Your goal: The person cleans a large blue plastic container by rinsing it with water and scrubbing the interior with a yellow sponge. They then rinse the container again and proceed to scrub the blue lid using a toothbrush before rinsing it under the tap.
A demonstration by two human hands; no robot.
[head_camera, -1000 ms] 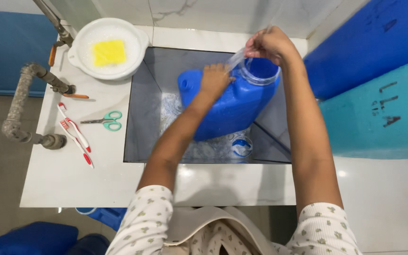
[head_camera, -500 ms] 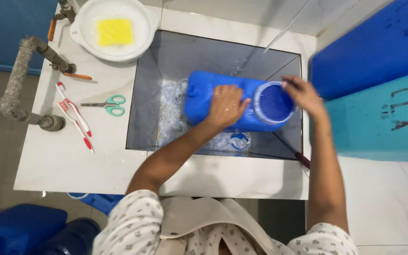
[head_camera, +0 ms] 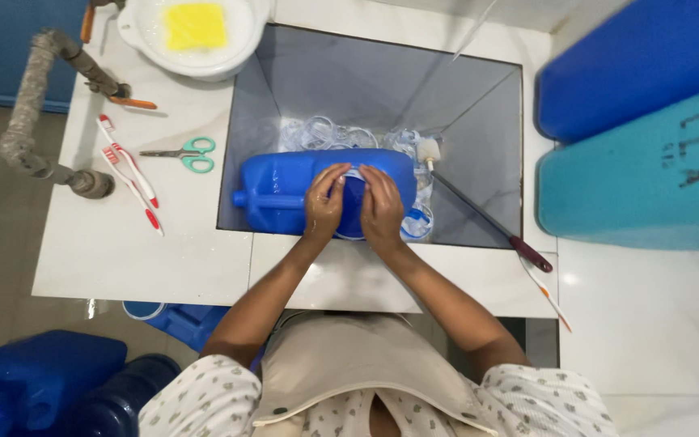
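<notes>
1. At the far left a rough grey pipe is running along the edge of the white stone counter, and an orange-handled tap is lying near its upper end.
2. A white plastic basin is standing at the top left corner of the counter, and a yellow rectangular sponge is lying inside it.
3. Two red and white toothbrushes are lying side by side on the counter below the basin, and a pair of scissors with green handles is resting just beside them, near the sink edge.
4. A big blue plastic jerrycan is lying on its side in the dark grey square sink, at the front wall of the sink, its handle pointing to the left.
5. The left hand is resting on the round mouth of the jerrycan, its fingers curved and pressing on the rim.
6. The right hand is sitting just beside the left one on the same mouth, its fingers also bent over the rim; both hands are touching the can, not closing fully around it.
7. Clear plastic rings are lying in the sink behind the jerrycan.
8. A long brush with a dark red handle is leaning from the sink over its right edge.
9. At the right, a blue container and a teal one are standing next to the counter.
</notes>
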